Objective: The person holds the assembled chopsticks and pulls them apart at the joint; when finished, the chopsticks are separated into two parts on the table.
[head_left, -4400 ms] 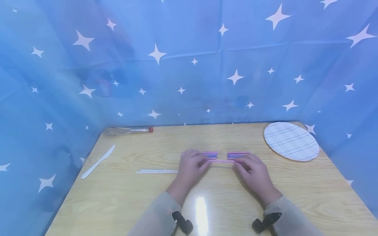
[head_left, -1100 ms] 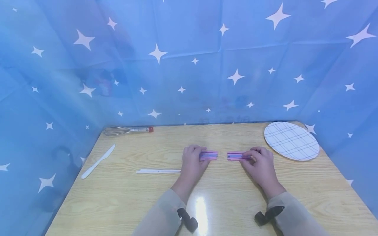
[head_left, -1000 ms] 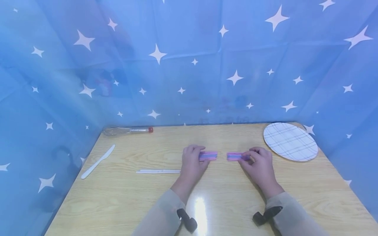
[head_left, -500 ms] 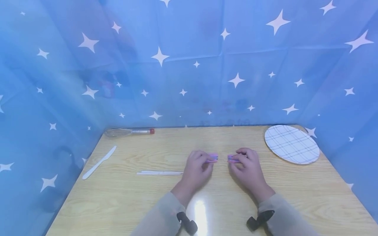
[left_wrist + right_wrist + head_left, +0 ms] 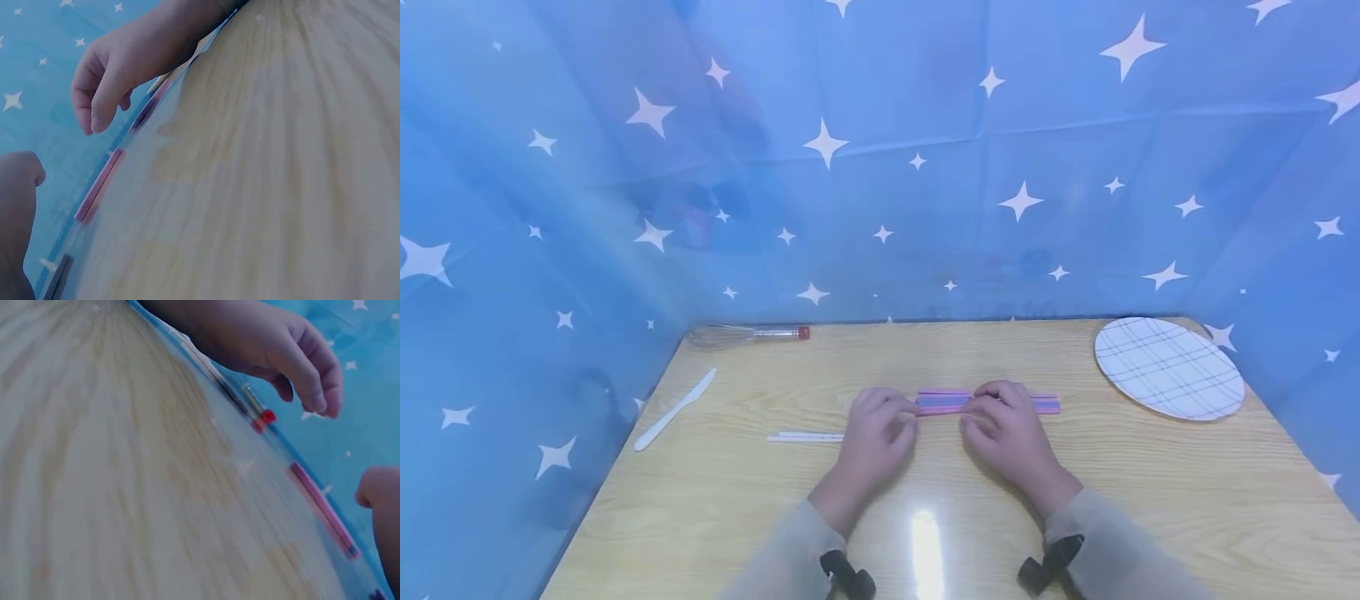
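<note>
Two neat rows of thin pink, purple and blue sticks lie end to end in the head view: a left row (image 5: 943, 402) and a right row (image 5: 1047, 405). My left hand (image 5: 878, 433) hovers at the left row's outer end, fingers loosely bent; in the right wrist view, nothing shows between the fingertips of this left hand (image 5: 281, 353). My right hand (image 5: 1009, 433) covers the inner ends of both rows. The left wrist view shows this right hand (image 5: 128, 65) with loosely bent fingers, apparently above the sticks and holding nothing visible.
Slim white sticks (image 5: 807, 437) lie left of my left hand, partly hidden by it. A white knife (image 5: 676, 410) and a whisk (image 5: 751, 334) lie farther left. A checked oval plate (image 5: 1168, 368) sits at the back right, near the starry blue curtain (image 5: 880, 192).
One pink stick pinched between both hands earlier has since joined the rows. Both hands have now let go of the rows and moved left. The view has turned slightly left.
</note>
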A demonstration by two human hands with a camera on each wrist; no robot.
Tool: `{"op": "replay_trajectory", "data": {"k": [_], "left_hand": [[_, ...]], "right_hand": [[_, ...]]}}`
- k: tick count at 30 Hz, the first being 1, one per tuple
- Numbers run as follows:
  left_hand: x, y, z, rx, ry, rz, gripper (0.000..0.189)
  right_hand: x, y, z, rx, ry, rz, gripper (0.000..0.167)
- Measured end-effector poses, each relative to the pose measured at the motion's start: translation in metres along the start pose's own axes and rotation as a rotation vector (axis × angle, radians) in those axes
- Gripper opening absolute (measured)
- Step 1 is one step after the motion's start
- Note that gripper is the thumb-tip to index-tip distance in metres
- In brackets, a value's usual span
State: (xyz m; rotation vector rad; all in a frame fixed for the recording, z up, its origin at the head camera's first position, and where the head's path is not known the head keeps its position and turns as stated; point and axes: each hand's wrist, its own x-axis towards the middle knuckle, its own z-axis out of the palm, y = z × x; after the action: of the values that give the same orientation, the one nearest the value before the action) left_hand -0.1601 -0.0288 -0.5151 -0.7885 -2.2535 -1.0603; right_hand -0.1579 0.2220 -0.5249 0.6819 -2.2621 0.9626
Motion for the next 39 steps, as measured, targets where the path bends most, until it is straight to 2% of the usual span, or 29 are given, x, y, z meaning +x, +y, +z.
{"op": "replay_trajectory", "data": {"k": [3,10,17,20,26,31,33,35,39], "left_hand": [[-0.004,-0.009,-0.009,0.044,0.003,-0.034,0.012],[-0.014,-0.019,-0.03,0.109,-0.047,-0.151,0.013],[-0.025,-0.034,-0.052,0.219,-0.028,-0.208,0.019],[-0.027,-0.041,-0.064,0.235,-0.031,-0.256,0.024],[-0.036,-0.057,-0.088,0.273,-0.031,-0.299,0.026],[-0.045,-0.07,-0.11,0.266,-0.075,-0.427,0.027],[-0.048,-0.075,-0.117,0.241,-0.1,-0.456,0.028],[-0.051,-0.079,-0.122,0.215,-0.132,-0.458,0.033],[-0.055,-0.087,-0.124,0.181,-0.2,-0.398,0.043]], "right_hand": [[0.004,-0.006,0.007,0.003,-0.034,0.009,0.013],[0.013,-0.018,0.026,0.0,-0.069,-0.021,0.011],[0.019,-0.034,0.038,0.005,-0.117,0.033,0.01],[0.023,-0.04,0.046,0.01,-0.11,0.027,0.012],[0.027,-0.05,0.062,0.01,-0.109,-0.01,0.01],[0.027,-0.061,0.073,0.006,-0.129,-0.018,0.008],[0.028,-0.068,0.077,0.024,-0.143,-0.013,0.009],[0.03,-0.075,0.082,0.055,-0.172,0.019,0.011],[0.032,-0.09,0.095,0.146,-0.263,0.123,0.016]]}}
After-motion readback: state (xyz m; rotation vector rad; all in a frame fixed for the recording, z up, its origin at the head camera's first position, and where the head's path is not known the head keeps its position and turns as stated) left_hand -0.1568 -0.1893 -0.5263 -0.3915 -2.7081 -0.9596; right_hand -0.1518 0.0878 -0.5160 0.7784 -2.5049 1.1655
